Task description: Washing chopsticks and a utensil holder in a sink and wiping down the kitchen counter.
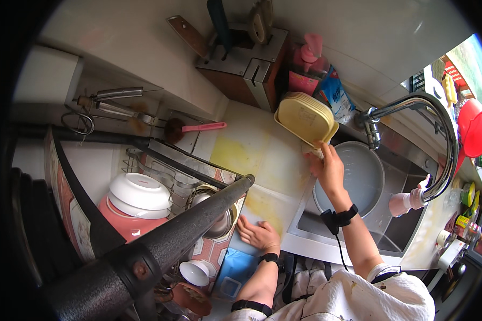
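A stack of pale yellow plastic trays (pixel 305 119) stands tilted at the back of the counter. My right hand (pixel 329 170) pinches its near right corner; part of the fingers is blurred and the underside of the grip is hidden. Beside that hand, a round grey basin (pixel 353 174) sits in the steel sink (pixel 396 214). My left hand (pixel 260 234) lies on the front of the counter, fingers stretched out and holding nothing. It is next to the dish rack and the metal bowls (pixel 217 222).
A black metal post (pixel 193 224) crosses the left foreground. White bowls (pixel 139 192) sit in the rack behind it. At the back stand a knife block (pixel 246 64), a pink pump bottle (pixel 308 64) and a blue packet (pixel 334 93). The curved faucet (pixel 447 128) arches over the sink.
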{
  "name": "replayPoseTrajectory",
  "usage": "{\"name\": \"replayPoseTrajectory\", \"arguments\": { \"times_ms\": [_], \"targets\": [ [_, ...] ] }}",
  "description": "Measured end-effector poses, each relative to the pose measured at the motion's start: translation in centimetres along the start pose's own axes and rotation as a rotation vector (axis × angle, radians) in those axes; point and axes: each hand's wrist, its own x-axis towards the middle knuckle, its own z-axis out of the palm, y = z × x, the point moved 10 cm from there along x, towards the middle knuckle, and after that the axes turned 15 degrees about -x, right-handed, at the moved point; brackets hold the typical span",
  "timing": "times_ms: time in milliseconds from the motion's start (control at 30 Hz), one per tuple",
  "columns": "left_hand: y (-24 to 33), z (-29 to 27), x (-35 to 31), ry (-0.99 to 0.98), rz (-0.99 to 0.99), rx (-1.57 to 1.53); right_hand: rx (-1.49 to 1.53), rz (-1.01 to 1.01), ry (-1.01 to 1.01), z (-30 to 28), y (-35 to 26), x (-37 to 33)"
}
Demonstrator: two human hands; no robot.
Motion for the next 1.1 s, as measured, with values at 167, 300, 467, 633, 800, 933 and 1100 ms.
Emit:
{"name": "replayPoseTrajectory", "arguments": {
  "times_ms": [167, 300, 467, 633, 800, 933, 1100],
  "targets": [
    [0.1, 0.0, -0.1, 0.005, 0.017, 0.02, 0.125, -0.189, 0.096, 0.5, -2.9, -2.6],
    [-0.8, -0.1, 0.0, 0.007, -0.003, 0.025, 0.363, -0.155, -0.263, 4.7, -9.1, 0.5],
    [1.0, 0.5, -0.2, -0.01, 0.017, -0.002, 0.165, -0.712, -0.16, 13.7, -13.8, 6.6],
    [0.3, 0.3, -0.2, -0.047, -0.007, 0.024, 0.341, -0.867, -0.405, 17.1, -16.1, 4.2],
    [-0.2, 0.0, 0.1, -0.037, -0.023, 0.023, 0.29, -0.935, -0.629, 13.9, -13.9, -0.5],
    [-0.5, 0.3, -0.1, -0.027, -0.022, 0.027, -0.009, -0.851, -0.19, 9.3, -12.3, -0.8],
    [0.2, 0.4, 0.1, -0.037, 0.01, 0.024, -0.006, -0.642, -0.303, 13.4, -14.3, 3.9]
  ]
}}
